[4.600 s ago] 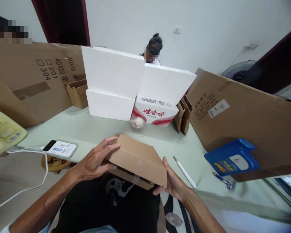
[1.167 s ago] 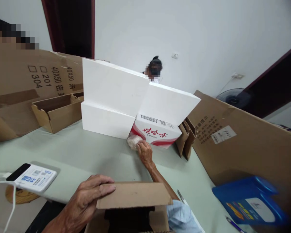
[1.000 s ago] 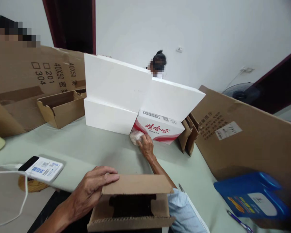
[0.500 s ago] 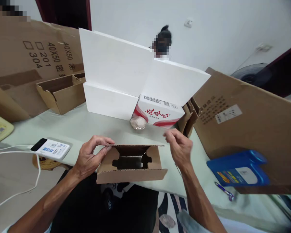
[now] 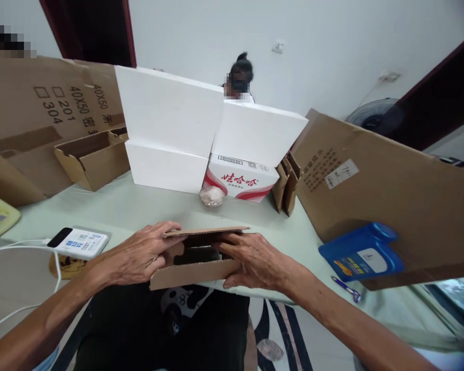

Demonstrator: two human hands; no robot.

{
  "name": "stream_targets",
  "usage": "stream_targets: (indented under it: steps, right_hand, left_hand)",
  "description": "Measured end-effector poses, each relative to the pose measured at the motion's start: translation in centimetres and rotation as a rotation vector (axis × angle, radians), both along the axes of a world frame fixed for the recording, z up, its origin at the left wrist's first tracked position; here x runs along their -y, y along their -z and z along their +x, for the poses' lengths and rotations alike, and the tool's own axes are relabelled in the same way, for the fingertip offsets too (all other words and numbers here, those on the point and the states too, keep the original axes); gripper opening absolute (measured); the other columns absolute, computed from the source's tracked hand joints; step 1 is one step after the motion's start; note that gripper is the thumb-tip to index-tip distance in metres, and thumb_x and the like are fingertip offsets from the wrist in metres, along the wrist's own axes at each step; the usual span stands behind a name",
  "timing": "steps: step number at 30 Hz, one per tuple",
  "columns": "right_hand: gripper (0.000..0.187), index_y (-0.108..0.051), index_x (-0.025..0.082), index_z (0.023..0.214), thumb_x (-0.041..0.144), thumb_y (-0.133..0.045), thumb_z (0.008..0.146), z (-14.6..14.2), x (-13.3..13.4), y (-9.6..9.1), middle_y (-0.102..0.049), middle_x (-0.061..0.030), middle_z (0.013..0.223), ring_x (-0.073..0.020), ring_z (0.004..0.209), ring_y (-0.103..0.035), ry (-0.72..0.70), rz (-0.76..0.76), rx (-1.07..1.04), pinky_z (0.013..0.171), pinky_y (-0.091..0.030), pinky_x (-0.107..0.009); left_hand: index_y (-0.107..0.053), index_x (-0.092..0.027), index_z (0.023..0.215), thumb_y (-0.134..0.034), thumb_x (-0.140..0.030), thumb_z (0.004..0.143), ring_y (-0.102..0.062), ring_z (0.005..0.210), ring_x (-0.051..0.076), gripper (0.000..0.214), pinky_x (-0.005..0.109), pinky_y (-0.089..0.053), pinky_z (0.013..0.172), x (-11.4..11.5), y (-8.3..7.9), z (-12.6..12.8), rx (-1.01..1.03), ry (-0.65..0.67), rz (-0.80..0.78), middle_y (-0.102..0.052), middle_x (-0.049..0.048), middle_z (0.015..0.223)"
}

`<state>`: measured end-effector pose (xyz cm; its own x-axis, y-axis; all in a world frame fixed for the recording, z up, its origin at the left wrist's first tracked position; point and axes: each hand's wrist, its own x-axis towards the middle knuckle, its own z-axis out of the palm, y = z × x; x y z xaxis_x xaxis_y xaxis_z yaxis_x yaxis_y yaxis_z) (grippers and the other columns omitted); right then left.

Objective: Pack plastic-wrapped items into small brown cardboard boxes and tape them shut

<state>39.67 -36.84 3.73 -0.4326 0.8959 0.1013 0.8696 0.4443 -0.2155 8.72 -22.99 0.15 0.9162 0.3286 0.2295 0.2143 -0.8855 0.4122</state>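
A small brown cardboard box (image 5: 195, 274) with raised flaps sits at the table's near edge, its open side towards me. My left hand (image 5: 147, 255) grips its left end, fingers behind the far flap. At the right end is my right hand (image 5: 259, 260). Its fingers reach in over the opening and its thumb stays outside below the near flap, so it is closed on the box. Part of the inside is hidden by these fingers. Beyond the box lies a pale lump in clear plastic wrap (image 5: 212, 196).
White panels (image 5: 170, 111) and a red-and-white carton (image 5: 242, 178) stand at the back. An open cardboard tray (image 5: 104, 162) is left, near a charging phone or power bank (image 5: 79, 242). A blue bottle (image 5: 361, 252) and pen (image 5: 346, 288) lie right. Behind the panels is a person (image 5: 242, 77).
My right hand has come left and down from above the table onto the box's right end. My left hand has slid further round the left end. The view has shifted slightly.
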Motion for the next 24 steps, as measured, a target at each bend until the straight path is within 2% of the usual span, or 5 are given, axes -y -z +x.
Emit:
stream_targets:
  steps: [5,9,14,20,24]
  right_hand:
    - [0.051,-0.070,0.024,0.090,0.071,-0.086,0.081,0.2,0.6,-0.5,-0.066,-0.0043,0.102,-0.0183,0.077,-0.055,-0.075,0.095,0.054,0.064,-0.040,-0.031]
    - [0.055,-0.064,0.023,0.093,0.075,-0.081,0.084,2.0,1.8,-0.4,-0.058,-0.0060,0.104,-0.0195,0.083,-0.053,0.002,0.163,-0.084,0.067,-0.042,-0.031]
    - [0.055,-0.064,0.023,0.090,0.074,-0.084,0.081,3.9,3.0,2.0,-0.055,-0.0044,0.099,-0.0216,0.087,-0.054,0.196,0.176,-0.419,0.072,-0.049,-0.032]
    - [0.055,-0.068,0.024,0.090,0.072,-0.090,0.074,3.5,3.5,5.2,-0.058,-0.0054,0.103,-0.0262,0.100,-0.058,0.328,0.272,-0.681,0.088,-0.052,-0.037]
    - [0.061,-0.072,0.024,0.094,0.077,-0.089,0.071,2.4,4.4,6.2,-0.057,-0.0052,0.107,-0.0248,0.101,-0.059,0.376,0.293,-0.779,0.091,-0.051,-0.036]
  left_hand:
    - [-0.062,-0.033,0.151,-0.071,-0.007,0.074,-0.067,0.135,0.031,0.081,0.035,-0.058,0.108,-0.8,-1.4,-0.6,-0.119,0.086,-0.091,-0.058,0.0077,0.158]
    - [-0.063,-0.033,0.150,-0.080,-0.010,0.076,-0.061,0.145,0.033,0.079,0.036,-0.058,0.109,-2.3,-0.7,-1.5,-0.095,0.106,-0.164,-0.048,0.0095,0.170]
    - [-0.066,-0.037,0.150,-0.089,-0.026,0.080,-0.074,0.126,0.030,0.075,0.032,-0.061,0.099,-3.3,0.7,-2.0,-0.007,0.074,-0.249,-0.072,0.0069,0.145]
    - [-0.068,-0.036,0.149,-0.092,-0.040,0.082,-0.077,0.122,0.032,0.072,0.034,-0.064,0.096,-3.2,1.1,-2.0,0.135,0.053,-0.261,-0.075,0.0096,0.142]
    - [-0.069,-0.041,0.149,-0.081,-0.060,0.089,-0.073,0.131,0.035,0.064,0.038,-0.065,0.098,-2.1,3.3,-2.8,0.160,0.035,-0.286,-0.069,0.0050,0.154]
